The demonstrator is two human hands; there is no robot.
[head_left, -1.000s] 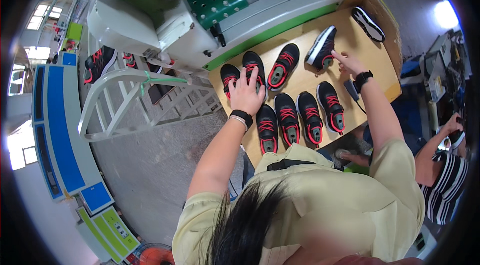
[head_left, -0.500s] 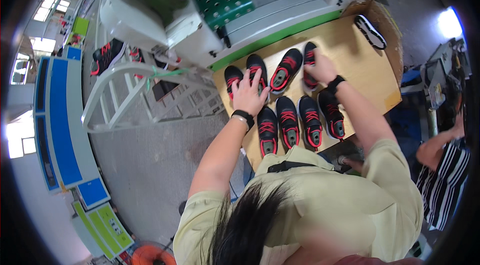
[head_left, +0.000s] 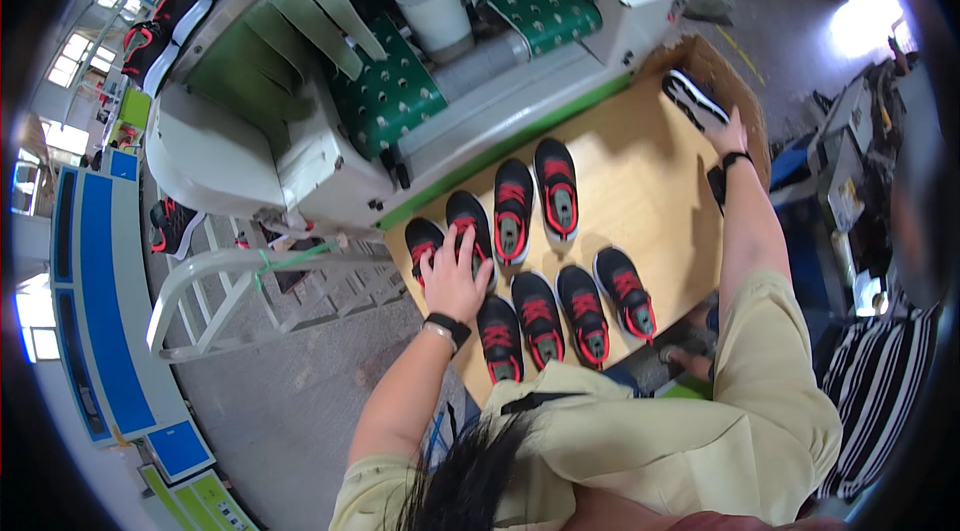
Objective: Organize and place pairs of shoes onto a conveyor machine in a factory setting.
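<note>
Black sneakers with red laces and grey insoles stand in two rows on a light wooden table. My left hand lies with fingers spread over the two leftmost sneakers of the far row, touching a sneaker. In that row two more stand to the right, one of them the sneaker. The near row includes a sneaker at its right end. At the table's far right corner, my right hand is closed on the end of a sneaker turned on its side, its black-and-white sole showing.
A machine with a green perforated belt and hanging strips stands behind the wooden table. Cardboard borders the right corner. A grey metal rack stands left. At the right edge a striped garment shows.
My right hand has left the far row's rightmost sneaker and moved right, onto the sneaker lying on its side. My left hand stays over the left sneakers. The view has shifted.
</note>
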